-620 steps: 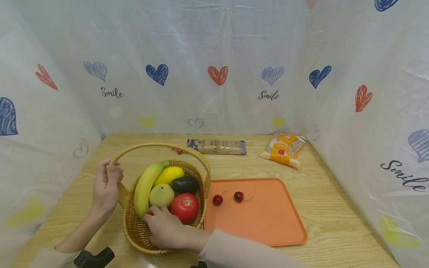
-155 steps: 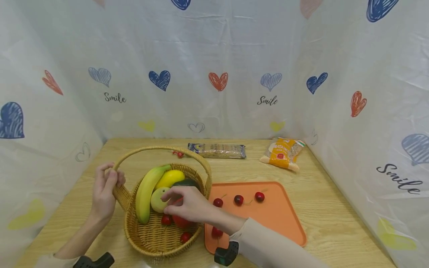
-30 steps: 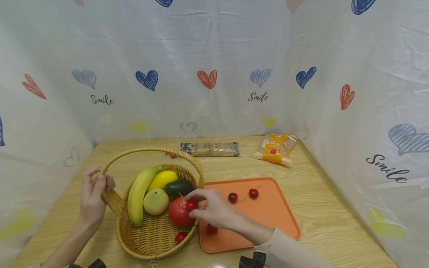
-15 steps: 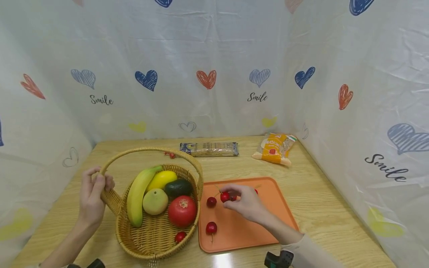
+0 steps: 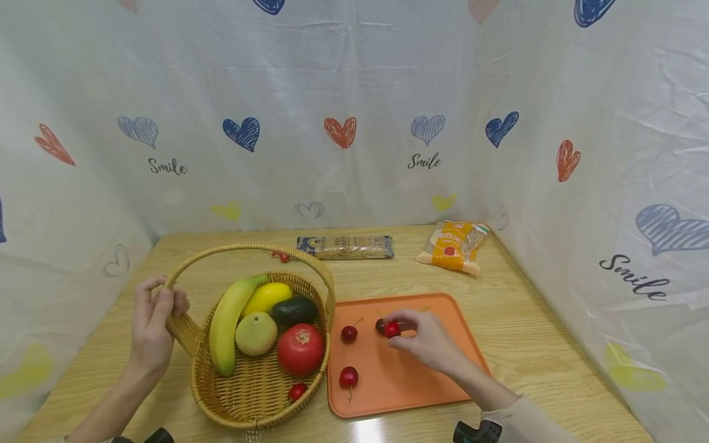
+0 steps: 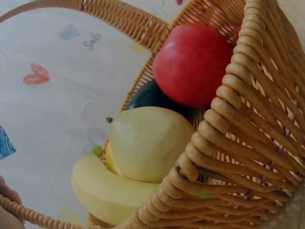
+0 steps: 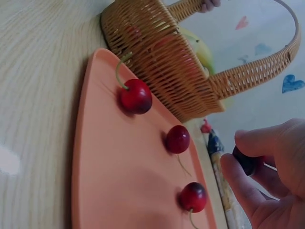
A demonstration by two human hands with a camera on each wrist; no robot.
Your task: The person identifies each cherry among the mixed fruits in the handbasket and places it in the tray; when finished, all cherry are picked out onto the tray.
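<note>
My left hand [image 5: 152, 326] grips the left side of the handle of a wicker basket [image 5: 249, 421]. Inside lie a banana [image 5: 224, 332], a yellow lemon-like fruit [image 5: 269, 296], a dark green avocado [image 5: 295, 311], a pale green round fruit [image 5: 256, 334], a pomegranate [image 5: 301, 351] and a cherry [image 5: 297, 392]. Over the orange tray [image 5: 399, 387], my right hand [image 5: 432, 344] pinches a cherry [image 7: 245, 161] between thumb and fingers. Three other cherries show on the tray: one near front left [image 7: 136, 96], one behind it [image 7: 177, 139], and a darker one [image 7: 193, 196] beside the held cherry.
A long clear packet [image 5: 346, 247] lies along the back of the table, with small red items [image 5: 281, 256] to its left. An orange-and-clear food bag [image 5: 454, 246] is at the back right. Printed curtains [image 5: 354, 178] enclose the table's back and sides.
Within the last second, my right hand has carried a cherry rightward from above the pomegranate to above the tray. Earlier the tray held fewer cherries. My left hand stays on the handle.
</note>
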